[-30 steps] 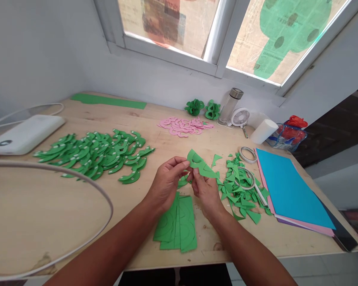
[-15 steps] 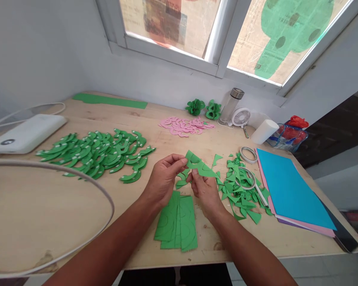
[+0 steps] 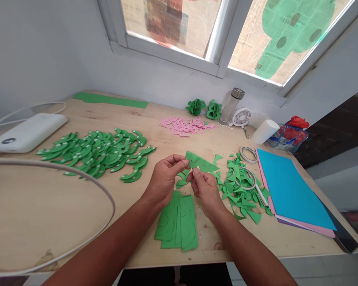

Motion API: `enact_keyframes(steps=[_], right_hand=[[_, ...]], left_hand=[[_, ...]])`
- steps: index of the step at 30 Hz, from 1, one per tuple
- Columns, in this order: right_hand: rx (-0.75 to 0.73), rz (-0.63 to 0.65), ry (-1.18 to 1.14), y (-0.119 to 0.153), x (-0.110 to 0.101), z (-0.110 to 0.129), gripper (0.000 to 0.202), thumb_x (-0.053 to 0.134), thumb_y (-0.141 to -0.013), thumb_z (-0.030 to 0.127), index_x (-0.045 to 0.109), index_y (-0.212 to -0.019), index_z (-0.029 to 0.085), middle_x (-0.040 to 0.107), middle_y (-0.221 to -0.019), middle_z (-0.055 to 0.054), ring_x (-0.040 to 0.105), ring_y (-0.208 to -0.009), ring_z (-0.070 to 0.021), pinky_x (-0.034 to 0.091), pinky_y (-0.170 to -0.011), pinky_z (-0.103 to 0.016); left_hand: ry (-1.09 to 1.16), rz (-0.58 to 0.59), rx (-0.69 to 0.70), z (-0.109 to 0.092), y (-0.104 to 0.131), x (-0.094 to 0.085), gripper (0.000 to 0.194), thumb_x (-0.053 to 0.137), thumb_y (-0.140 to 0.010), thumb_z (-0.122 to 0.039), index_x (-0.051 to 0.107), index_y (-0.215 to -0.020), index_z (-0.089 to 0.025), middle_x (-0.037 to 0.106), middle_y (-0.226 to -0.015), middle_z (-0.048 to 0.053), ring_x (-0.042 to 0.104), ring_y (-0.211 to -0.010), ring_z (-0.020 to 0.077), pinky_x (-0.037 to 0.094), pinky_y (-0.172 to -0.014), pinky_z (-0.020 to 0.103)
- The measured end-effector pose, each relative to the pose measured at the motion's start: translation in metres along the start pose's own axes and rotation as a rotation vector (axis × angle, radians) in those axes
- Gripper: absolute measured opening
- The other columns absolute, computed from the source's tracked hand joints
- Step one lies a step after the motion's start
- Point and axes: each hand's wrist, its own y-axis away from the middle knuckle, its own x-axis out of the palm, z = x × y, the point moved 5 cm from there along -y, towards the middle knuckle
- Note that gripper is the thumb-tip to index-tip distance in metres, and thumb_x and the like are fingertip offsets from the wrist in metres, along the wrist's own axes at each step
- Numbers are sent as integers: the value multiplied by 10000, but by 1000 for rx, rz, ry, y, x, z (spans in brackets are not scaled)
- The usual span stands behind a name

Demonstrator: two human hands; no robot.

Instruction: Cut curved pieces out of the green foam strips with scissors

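Between thumb and fingers, my left hand [image 3: 164, 179] pinches the left end of a green paper piece [image 3: 202, 163] marked with curved lines. My right hand [image 3: 205, 190] is closed at its lower edge, thumb and fingertips together on the paper. The piece is raised above the table, its pointed end toward the right. Small green cut pieces [image 3: 182, 182] lie partly hidden behind my hands. Below my wrists, several green paper rectangles [image 3: 187, 222] with drawn curves overlap near the table's front edge.
Curved green paper pieces [image 3: 98, 155] with white tabs are heaped left, near a white power bank [image 3: 26, 133] and looping cable [image 3: 107, 190]. Green scraps [image 3: 241, 198] and tape rolls [image 3: 248, 155] lie right, beside blue paper [image 3: 295, 190]. Pink cutouts [image 3: 185, 126] and a bottle [image 3: 231, 106] stand behind.
The green paper piece has tilted slightly, its right end a little higher and its face turned. Both hands keep nearly the same place and grip.
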Motion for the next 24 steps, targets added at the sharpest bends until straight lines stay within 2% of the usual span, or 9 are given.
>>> enact_keyframes(steps=[24], right_hand=[[-32,-19,-5,-1,-3,-3,460,628,-749,609,590,-639,164,300,-398,101,196,-385,-67,114,-405,-254]], left_hand=[[-21,-11,-10,5,3,1,164,770,-640,-256,634,-662,-166,600,-642,-21,502,-644,125,374,-666,278]])
